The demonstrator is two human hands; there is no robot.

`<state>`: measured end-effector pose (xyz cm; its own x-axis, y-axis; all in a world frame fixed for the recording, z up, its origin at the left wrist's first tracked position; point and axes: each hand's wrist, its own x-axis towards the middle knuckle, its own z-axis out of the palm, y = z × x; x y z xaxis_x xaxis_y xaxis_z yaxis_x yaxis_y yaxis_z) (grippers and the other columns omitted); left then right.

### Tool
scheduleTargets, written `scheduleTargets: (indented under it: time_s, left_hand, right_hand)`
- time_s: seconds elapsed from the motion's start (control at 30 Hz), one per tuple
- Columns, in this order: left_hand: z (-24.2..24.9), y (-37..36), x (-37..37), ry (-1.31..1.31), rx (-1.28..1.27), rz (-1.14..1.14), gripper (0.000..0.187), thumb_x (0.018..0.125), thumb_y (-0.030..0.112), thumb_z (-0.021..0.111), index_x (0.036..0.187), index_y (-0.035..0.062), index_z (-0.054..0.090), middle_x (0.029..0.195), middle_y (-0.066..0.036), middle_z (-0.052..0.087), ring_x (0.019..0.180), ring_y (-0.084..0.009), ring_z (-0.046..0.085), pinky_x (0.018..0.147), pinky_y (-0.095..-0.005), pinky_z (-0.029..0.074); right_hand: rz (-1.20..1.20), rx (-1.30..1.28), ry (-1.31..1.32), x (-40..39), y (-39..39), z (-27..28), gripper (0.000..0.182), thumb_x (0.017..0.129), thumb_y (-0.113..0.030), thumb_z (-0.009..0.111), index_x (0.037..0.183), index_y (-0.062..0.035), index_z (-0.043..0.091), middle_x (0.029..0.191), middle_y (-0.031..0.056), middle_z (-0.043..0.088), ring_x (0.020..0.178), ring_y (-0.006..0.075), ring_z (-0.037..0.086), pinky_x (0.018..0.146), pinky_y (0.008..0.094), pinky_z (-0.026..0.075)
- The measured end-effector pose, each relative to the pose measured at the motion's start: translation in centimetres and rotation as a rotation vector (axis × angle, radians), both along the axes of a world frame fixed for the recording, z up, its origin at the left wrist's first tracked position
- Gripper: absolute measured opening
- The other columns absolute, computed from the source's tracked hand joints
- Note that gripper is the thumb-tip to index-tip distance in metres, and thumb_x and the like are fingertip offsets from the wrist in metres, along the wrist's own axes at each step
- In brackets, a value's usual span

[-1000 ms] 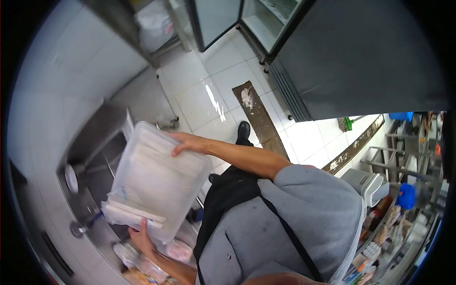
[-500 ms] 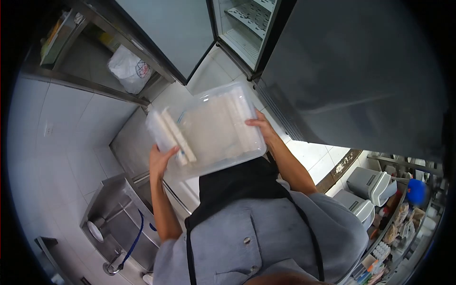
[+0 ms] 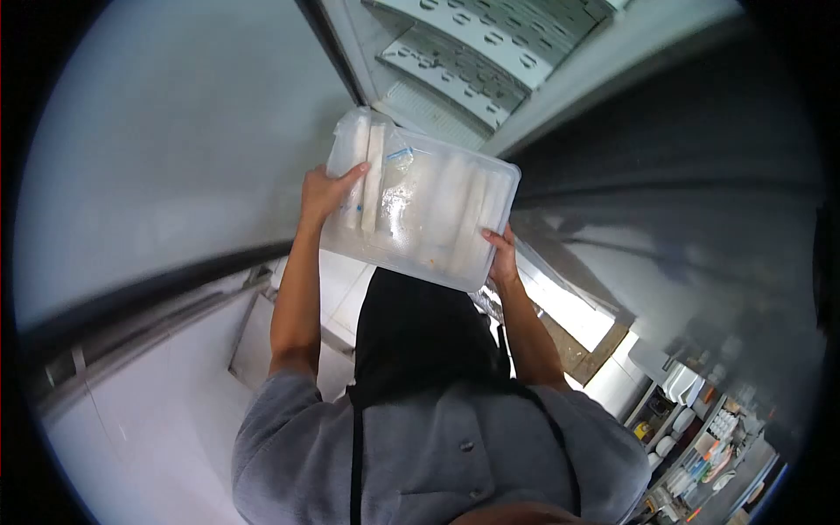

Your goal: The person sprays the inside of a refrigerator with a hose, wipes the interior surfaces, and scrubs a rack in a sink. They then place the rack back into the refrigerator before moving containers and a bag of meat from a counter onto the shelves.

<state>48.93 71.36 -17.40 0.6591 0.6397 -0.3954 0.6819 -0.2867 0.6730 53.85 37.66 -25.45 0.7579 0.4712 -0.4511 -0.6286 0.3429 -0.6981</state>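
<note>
In the head view, the clear plastic tub (image 3: pixel 424 210) sits just above the centre of the frame, tilted, carried in front of the person's chest and raised toward the open cabinet; the left hand (image 3: pixel 325 191) is clamped on its left short end, thumb over the rim and pressing on the white wrapped packs (image 3: pixel 367 171) that stand against that wall, while the right hand (image 3: pixel 501 255) holds the lower right corner from below, fingers curled up the side wall; both hands are closed on the tub, neither free. The perforated metal shelves (image 3: pixel 472 52) of the cabinet run across the top centre of the frame, just beyond the tub's far edge, and the cabinet's door (image 3: pixel 166 149) fills the upper left; below, the grey shirt and dark apron (image 3: pixel 420 341) take the lower centre, with cluttered storage racks (image 3: pixel 700 437) small at the lower right. To do this carry well, I judge the tub should be levelled first, since the packs lean toward the left end and may slide; the grip on opposite ends is sound and worth keeping; the far rim should clear the shelf lip before the tub goes forward, and the right hand, being underneath, should bear the weight until the base rests flat; which shelf has room cannot be told from here.
</note>
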Motion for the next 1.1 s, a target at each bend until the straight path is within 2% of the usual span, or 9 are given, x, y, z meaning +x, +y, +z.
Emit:
scheduleTargets:
  time_s: [0.2,0.47,0.6,0.7,0.77,0.8,0.97,1.07,1.1]
  left_hand:
    - [1.7,7.4,14.4,0.060,0.113,-0.134,0.104,0.053,0.069,0.070,0.106,-0.0189,0.053,0.102,-0.031,0.059,0.097,-0.0354,0.061,0.085,-0.0369,0.047]
    - [-5.2,12.2,27.6,0.140,0.263,-0.344,0.111,0.053,0.079,0.059,0.107,-0.0178,0.054,0.110,-0.031,0.056,0.109,-0.0355,0.054,0.092,-0.0371,0.043]
    - [-7.5,11.7,33.2,0.213,0.147,-0.405,0.109,0.055,0.079,0.057,0.110,-0.0145,0.054,0.114,-0.028,0.055,0.111,-0.0362,0.053,0.093,-0.0368,0.042]
    - [-10.0,11.7,36.5,0.153,0.172,-0.512,0.097,0.065,0.070,0.058,0.119,-0.0101,0.049,0.121,-0.028,0.051,0.116,-0.0367,0.048,0.099,-0.0399,0.036]
    - [-13.3,11.9,38.6,-0.153,0.478,-0.639,0.082,0.073,0.065,0.051,0.129,0.0061,0.046,0.130,-0.021,0.047,0.122,-0.0363,0.042,0.101,-0.0444,0.033]
    - [-14.6,11.9,39.4,-0.163,0.632,-0.649,0.073,0.076,0.064,0.046,0.133,0.0190,0.043,0.135,-0.016,0.043,0.125,-0.0356,0.038,0.102,-0.0476,0.031]
    - [-12.2,9.0,39.3,-0.123,0.779,-0.712,0.071,0.073,0.061,0.052,0.130,0.0176,0.046,0.133,-0.016,0.043,0.124,-0.0354,0.040,0.100,-0.0482,0.033]
    - [-11.3,7.5,39.6,-0.100,0.772,-0.763,0.071,0.072,0.058,0.055,0.127,0.0145,0.047,0.129,-0.017,0.046,0.120,-0.0357,0.043,0.097,-0.0472,0.035]
    - [-11.1,7.1,39.6,-0.089,0.762,-0.777,0.071,0.072,0.057,0.056,0.127,0.0134,0.048,0.127,-0.018,0.047,0.119,-0.0358,0.044,0.096,-0.0469,0.036]
  right_hand:
    - [-0.266,0.013,0.014,7.6,7.9,-0.4,0.057,0.070,-0.003,0.057,0.124,-0.0005,0.040,0.109,0.0145,0.055,0.098,0.0267,0.057,0.086,0.0384,0.048]
    - [-0.389,0.036,-0.014,16.8,13.4,-5.3,0.063,0.068,-0.004,0.060,0.127,-0.0031,0.039,0.108,0.0118,0.054,0.098,0.0263,0.055,0.088,0.0378,0.044]
    - [-0.455,-0.113,0.002,19.4,13.3,-6.4,0.060,0.069,-0.006,0.061,0.126,-0.0040,0.040,0.106,0.0107,0.054,0.099,0.0253,0.053,0.087,0.0378,0.044]
    - [-0.525,-0.151,-0.014,20.4,14.6,-6.2,0.060,0.070,-0.006,0.061,0.126,-0.0046,0.039,0.107,0.0102,0.053,0.101,0.0253,0.052,0.088,0.0378,0.044]
    - [-0.581,-0.149,0.011,20.8,15.1,-5.8,0.060,0.071,-0.006,0.061,0.127,-0.0047,0.038,0.108,0.0100,0.053,0.102,0.0254,0.051,0.088,0.0377,0.044]
    - [-0.589,-0.191,0.025,21.2,15.3,-5.9,0.055,0.073,-0.009,0.062,0.124,-0.0051,0.041,0.107,0.0102,0.054,0.101,0.0253,0.053,0.087,0.0379,0.045]
    - [-0.533,-0.327,0.023,21.4,15.4,-5.0,0.062,0.077,-0.019,0.067,0.126,0.0005,0.035,0.113,0.0137,0.051,0.101,0.0258,0.052,0.088,0.0370,0.043]
    - [-0.322,-0.869,-0.205,19.4,15.3,-4.7,0.056,0.080,-0.028,0.068,0.118,0.0041,0.043,0.109,0.0207,0.051,0.091,0.0267,0.058,0.079,0.0362,0.048]
    - [-0.326,-0.880,-0.205,18.5,15.6,-4.3,0.056,0.080,-0.028,0.068,0.118,0.0041,0.043,0.109,0.0207,0.051,0.091,0.0267,0.058,0.079,0.0362,0.048]
